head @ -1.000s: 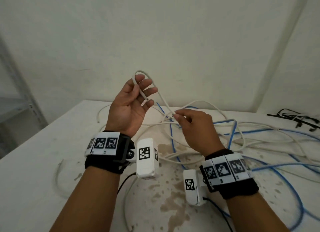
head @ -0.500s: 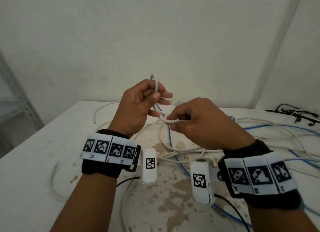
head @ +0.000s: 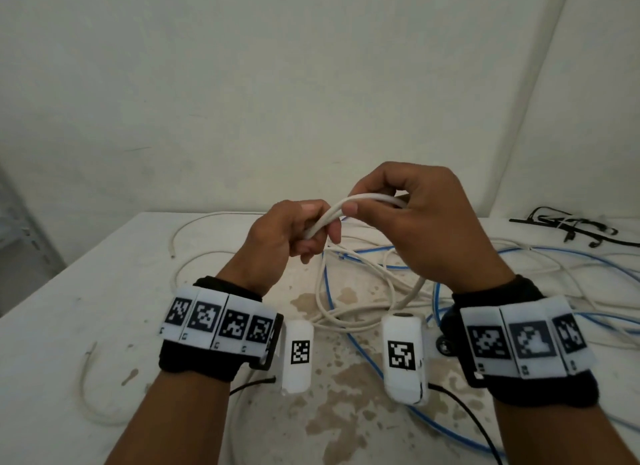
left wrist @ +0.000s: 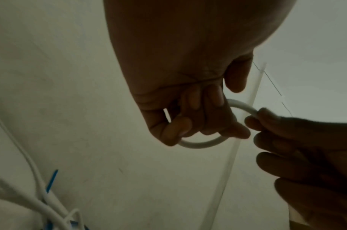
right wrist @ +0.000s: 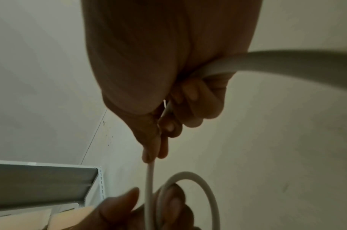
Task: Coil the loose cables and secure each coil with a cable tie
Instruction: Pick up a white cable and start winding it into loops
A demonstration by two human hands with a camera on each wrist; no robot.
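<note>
Forearms nearest the lens: I see two black wristbands w/ marker tiles and a white camera pod point(head: 296, 355) hung inside each wrist, thin black leads trailing back off the pods. Beyond them, raised above the table point(head: 62, 326), both hands meet on one white cable point(head: 360, 201). Left hand point(head: 280, 242) is closed round it: fingers curled into the palm, a small loop of cable point(left wrist: 200, 144) showing under the fingertips in the left wrist view. Right hand point(head: 419, 229) sits slightly higher and touches the left at the fingertips; thumb and forefinger pinch the cable point(right wrist: 150, 179) where it arches over, other fingers curled round a second strand, per right wrist view. Neither hand is spread. From the hands the cable drops to the table centre, joining slack white loops point(head: 349, 312) just behind the pods. A blue cable point(head: 329, 291) crosses those loops and sweeps off to the right and near-right edge. Table top is white, w/ brown stains point(head: 339, 388) in the centre. A short off-white cable piece point(head: 86, 388) lies alone at near left; another white length point(head: 194, 222) curves along the far left. Far right, near the table's back edge: a black bundle point(head: 568, 227), well apart from the hands; I cannot tell exactly what it is. Pale wall behind; grey shelving point(right wrist: 44, 183) at left.
</note>
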